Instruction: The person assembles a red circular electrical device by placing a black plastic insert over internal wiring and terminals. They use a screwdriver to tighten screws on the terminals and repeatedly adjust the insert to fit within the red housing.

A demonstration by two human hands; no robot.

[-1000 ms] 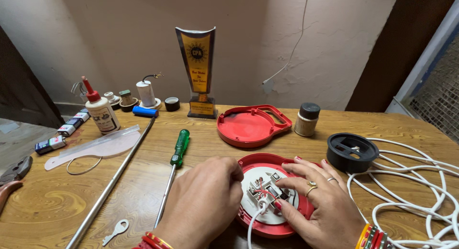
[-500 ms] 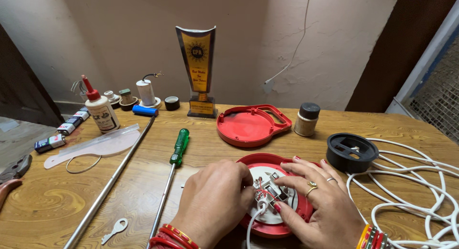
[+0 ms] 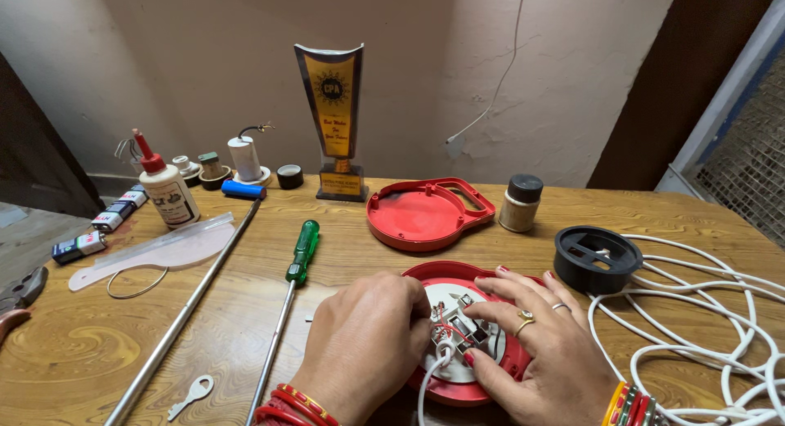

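Bending over a wooden table [image 3: 245,311], a person worked both hands into the open half of a round red plastic housing [image 3: 425,275] that lay near the table's front edge. The left hand [image 3: 368,336] was curled with its fingers closed on the thin wires [image 3: 446,332] at the white inner plate [image 3: 458,299]. The right hand [image 3: 540,344], wearing two rings, rested on the housing's right side, its fingers spread and pressing on the metal terminals [image 3: 474,328]; whether it pinched anything could not be told. A white cable [image 3: 431,373] ran from the plate's centre toward the person.

Behind the work lay the housing's other red half [image 3: 425,217], hollow side up, with a small dark-capped jar [image 3: 519,204] just beside it. A black round reel core [image 3: 597,258] sat to the right, against loose loops of white cord [image 3: 703,311]. Left of the hands lay a green-handled screwdriver [image 3: 301,253], a long metal rod [image 3: 196,303] and a small flat key [image 3: 192,393]. A glue bottle [image 3: 168,193] with a red nozzle and a trophy [image 3: 334,115] stood farther back.
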